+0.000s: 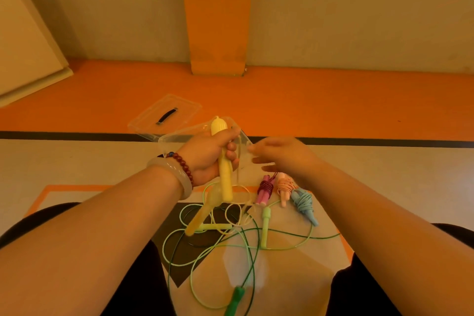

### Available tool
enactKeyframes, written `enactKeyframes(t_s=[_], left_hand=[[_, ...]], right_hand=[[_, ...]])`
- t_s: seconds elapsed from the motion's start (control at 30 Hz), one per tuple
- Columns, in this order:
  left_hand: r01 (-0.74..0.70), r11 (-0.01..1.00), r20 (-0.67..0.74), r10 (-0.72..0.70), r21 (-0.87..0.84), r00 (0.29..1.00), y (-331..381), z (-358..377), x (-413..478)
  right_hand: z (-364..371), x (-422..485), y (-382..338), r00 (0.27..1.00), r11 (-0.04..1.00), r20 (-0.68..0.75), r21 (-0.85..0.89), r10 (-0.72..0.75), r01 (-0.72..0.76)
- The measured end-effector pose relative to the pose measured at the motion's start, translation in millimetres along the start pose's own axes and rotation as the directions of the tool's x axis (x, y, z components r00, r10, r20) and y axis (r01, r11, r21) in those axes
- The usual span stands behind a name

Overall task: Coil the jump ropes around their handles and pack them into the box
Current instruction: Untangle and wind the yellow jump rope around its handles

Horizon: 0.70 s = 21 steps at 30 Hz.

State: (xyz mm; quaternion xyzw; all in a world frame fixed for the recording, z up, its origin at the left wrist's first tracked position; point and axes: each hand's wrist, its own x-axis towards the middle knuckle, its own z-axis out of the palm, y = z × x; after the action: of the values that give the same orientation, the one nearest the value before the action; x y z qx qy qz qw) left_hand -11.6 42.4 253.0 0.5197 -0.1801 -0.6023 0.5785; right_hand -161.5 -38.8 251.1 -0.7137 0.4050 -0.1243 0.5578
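Left hand point(207, 154): centre of frame, fist wrapped round an upright yellow handle point(223, 179).
Right hand point(279, 159): just right of it, fingers loosely straight (blurred), gripping nothing visible.
Box point(179, 139): clear, behind the hands; lid point(166, 110) to its upper left.
Coiled ropes point(284, 187): three bundles, right of centre.
Green ropes point(266, 226): loose, lower centre.

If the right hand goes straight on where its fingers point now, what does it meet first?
Probably the left hand, which grips the yellow handle; the right hand points leftward at it. Depth is unclear, and the hand is blurred.
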Motion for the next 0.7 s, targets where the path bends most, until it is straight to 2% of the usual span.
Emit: enactKeyframes(t_s=[0.07,0.13,0.23,0.4,0.5,0.63,0.7], left_hand=[[-0.007,1.0,-0.002,0.007,0.006,1.0,-1,2,0],[-0.015,0.999,0.0,0.015,0.043,1.0,-2,0,0],[-0.024,0.996,-0.016,0.025,0.09,1.0,-3,-5,1],[-0.038,0.996,-0.072,0.044,0.082,0.996,11,-13,0],[-0.041,0.983,-0.12,0.063,0.181,0.991,16,-19,0],[-0.021,0.962,-0.198,0.077,0.272,0.977,11,-20,1],[-0.005,0.972,-0.148,0.04,0.234,0.988,8,-14,0]], right_hand=[[15,-4,4,0.968,0.988,0.246,-0.127,-0.054,0.088],[32,-3,13,0.944,0.984,0.331,-0.165,-0.01,0.068],[45,1,24,0.959,0.996,0.283,-0.071,-0.025,0.047],[32,4,21,0.957,1.0,0.289,-0.01,-0.009,0.012],[30,4,20,0.971,0.997,0.24,0.078,-0.004,-0.015],[27,3,12,0.999,0.948,0.045,0.319,-0.017,0.002],[24,5,7,0.997,0.924,-0.078,0.378,-0.026,0.053]])
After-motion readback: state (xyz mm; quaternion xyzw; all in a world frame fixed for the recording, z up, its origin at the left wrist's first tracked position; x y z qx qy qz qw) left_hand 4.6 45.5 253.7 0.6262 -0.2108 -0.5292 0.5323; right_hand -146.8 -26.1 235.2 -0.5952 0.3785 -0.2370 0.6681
